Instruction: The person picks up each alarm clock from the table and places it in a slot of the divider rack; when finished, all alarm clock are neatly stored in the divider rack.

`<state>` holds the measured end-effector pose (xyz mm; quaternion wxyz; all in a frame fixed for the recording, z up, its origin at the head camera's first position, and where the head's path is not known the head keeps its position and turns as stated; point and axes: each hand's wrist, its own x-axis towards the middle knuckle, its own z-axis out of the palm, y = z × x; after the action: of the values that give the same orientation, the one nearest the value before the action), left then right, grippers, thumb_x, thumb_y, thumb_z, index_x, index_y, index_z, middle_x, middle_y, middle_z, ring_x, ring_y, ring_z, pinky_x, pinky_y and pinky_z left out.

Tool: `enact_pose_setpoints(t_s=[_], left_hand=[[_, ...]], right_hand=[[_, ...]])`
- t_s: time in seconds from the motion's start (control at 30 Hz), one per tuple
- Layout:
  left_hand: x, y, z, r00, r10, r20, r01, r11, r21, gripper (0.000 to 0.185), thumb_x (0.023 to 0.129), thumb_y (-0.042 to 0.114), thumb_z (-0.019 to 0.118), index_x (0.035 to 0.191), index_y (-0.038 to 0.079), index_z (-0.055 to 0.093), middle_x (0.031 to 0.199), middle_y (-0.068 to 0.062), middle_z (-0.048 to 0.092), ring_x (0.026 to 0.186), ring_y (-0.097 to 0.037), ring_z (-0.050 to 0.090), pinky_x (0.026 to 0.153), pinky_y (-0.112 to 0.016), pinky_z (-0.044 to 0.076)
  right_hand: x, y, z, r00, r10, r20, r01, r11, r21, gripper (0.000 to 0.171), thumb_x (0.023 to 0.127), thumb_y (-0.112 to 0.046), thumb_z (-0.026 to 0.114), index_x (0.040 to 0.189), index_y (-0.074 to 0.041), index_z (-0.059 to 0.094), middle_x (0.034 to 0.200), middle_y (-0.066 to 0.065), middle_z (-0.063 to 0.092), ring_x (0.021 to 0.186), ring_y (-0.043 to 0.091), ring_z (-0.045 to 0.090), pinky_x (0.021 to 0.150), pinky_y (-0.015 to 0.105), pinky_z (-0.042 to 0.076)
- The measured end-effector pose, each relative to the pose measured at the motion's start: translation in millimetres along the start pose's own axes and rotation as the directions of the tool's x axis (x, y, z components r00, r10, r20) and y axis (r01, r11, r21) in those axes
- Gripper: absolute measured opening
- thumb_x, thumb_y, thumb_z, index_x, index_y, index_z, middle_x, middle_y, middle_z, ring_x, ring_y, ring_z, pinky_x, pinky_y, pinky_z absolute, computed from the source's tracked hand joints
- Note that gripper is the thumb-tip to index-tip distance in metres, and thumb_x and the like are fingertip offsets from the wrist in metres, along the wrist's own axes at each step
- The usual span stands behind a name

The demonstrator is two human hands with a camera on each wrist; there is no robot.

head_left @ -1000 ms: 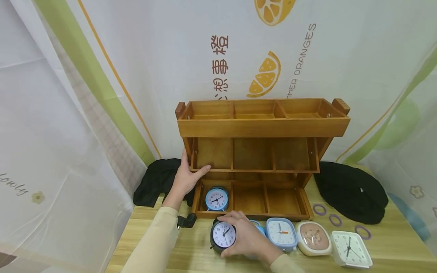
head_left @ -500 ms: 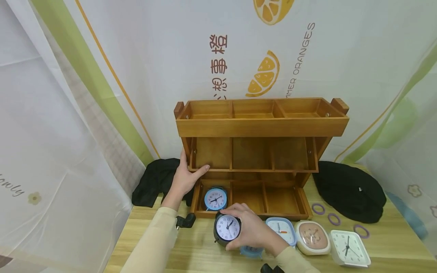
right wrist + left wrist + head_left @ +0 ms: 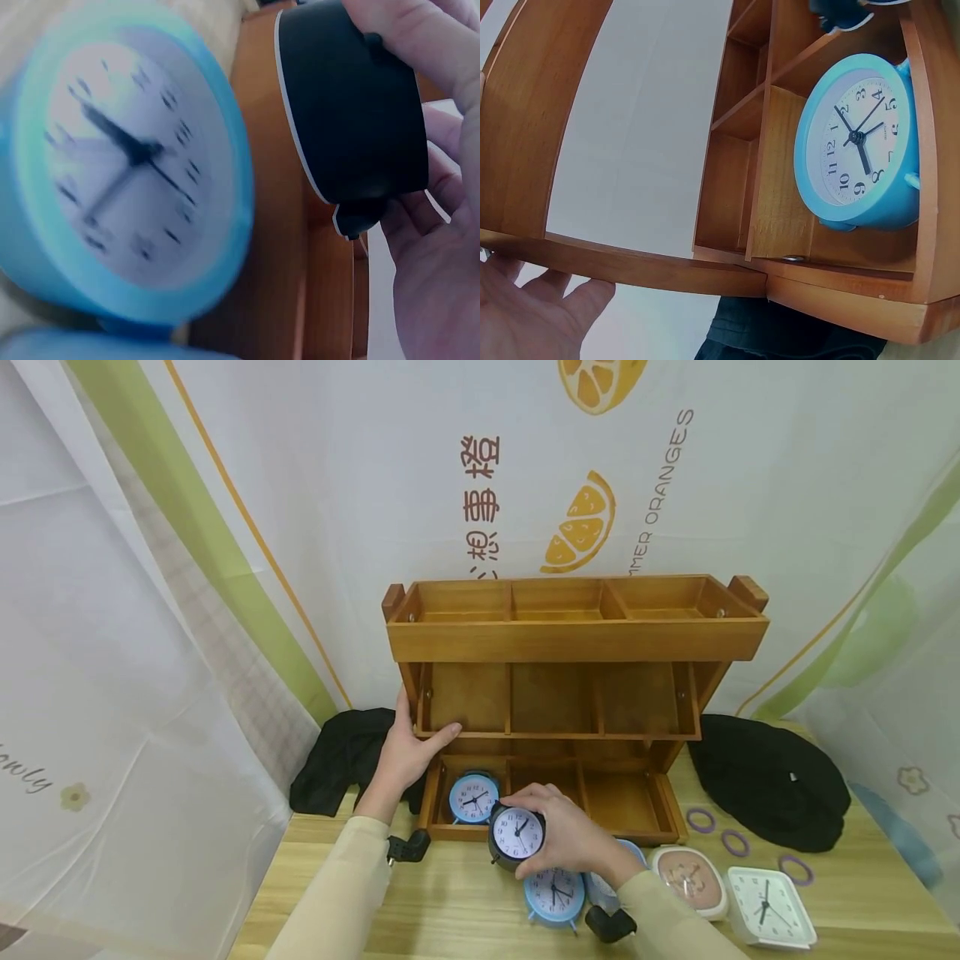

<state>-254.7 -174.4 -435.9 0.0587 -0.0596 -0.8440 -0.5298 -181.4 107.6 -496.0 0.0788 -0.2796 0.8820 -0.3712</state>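
A white curtain (image 3: 337, 485) with a green band and thin orange stripe hangs in soft folds at the far left, above crumpled black fabric (image 3: 341, 760). The left hand (image 3: 405, 756) is spread against the left side of a three-tier wooden box (image 3: 577, 642), fingers straight along its outside, thumb stretched over the middle tray's front edge; it braces rather than clasps. The box is smooth, honey-brown wood, each tier divided into three rectangular compartments. A round light-blue alarm clock (image 3: 474, 799) stands in the bottom left one. Just right of it, in front of the bottom tray, a round, matte black alarm clock (image 3: 517, 833) is grasped between thumb and fingers of the arched right hand (image 3: 570, 831). Beneath that hand, another round blue clock (image 3: 553, 897) stands on the pale wood-grain table (image 3: 427, 902). Farther right come a rounded cream-and-pink clock (image 3: 693, 885), thin purple rings (image 3: 736, 843) and a square white clock (image 3: 768, 906).
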Motion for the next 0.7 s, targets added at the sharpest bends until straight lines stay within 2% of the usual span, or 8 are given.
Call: enact_pose_setpoints(t_s=[0.23, 0.47, 0.57, 0.7], left_hand=[[-0.2, 0.6, -0.9, 1.0, 0.007, 0.003, -0.007, 1.0, 0.001, 0.116, 0.091, 0.045, 0.081, 0.167, 0.036, -0.006, 0.171, -0.008, 0.022, 0.151, -0.037, 0.036, 0.119, -0.059, 0.032], [-0.9, 0.2, -1.6, 1.0, 0.0, 0.004, 0.0, 1.0, 0.006, 0.117, 0.091, 0.047, 0.08, 0.167, 0.037, -0.007, 0.172, -0.008, 0.019, 0.153, -0.038, 0.032, 0.12, -0.06, 0.031], [-1.2, 0.2, -1.5, 1.0, -0.004, 0.005, 0.004, 1.0, 0.009, 0.117, 0.091, 0.049, 0.08, 0.167, 0.036, -0.008, 0.173, -0.007, 0.017, 0.154, -0.038, 0.03, 0.12, -0.06, 0.03], [-1.6, 0.1, -0.8, 1.0, -0.011, 0.002, 0.011, 1.0, 0.02, 0.117, 0.091, 0.05, 0.079, 0.168, 0.035, -0.008, 0.173, -0.007, 0.017, 0.154, -0.038, 0.029, 0.12, -0.061, 0.029]], right_hand=[[10, 12, -15, 1.0, -0.002, -0.004, 0.002, 1.0, -0.018, 0.09, 0.063, -0.035, 0.103, 0.143, -0.016, 0.065, 0.136, 0.001, 0.06, 0.126, 0.027, 0.052, 0.1, 0.058, 0.049], [12, 22, -22, 0.999, 0.027, -0.038, -0.029, 0.999, -0.044, 0.09, 0.062, -0.034, 0.103, 0.142, -0.016, 0.066, 0.135, 0.001, 0.062, 0.125, 0.029, 0.054, 0.104, 0.061, 0.046], [14, 28, -24, 0.998, 0.015, -0.055, -0.019, 0.997, -0.07, 0.09, 0.061, -0.036, 0.104, 0.14, -0.014, 0.067, 0.134, 0.003, 0.063, 0.125, 0.031, 0.056, 0.106, 0.063, 0.044], [17, 37, -26, 0.998, -0.014, -0.065, 0.009, 0.997, -0.074, 0.091, 0.061, -0.036, 0.104, 0.14, -0.011, 0.067, 0.134, 0.006, 0.065, 0.126, 0.031, 0.057, 0.107, 0.06, 0.045]])
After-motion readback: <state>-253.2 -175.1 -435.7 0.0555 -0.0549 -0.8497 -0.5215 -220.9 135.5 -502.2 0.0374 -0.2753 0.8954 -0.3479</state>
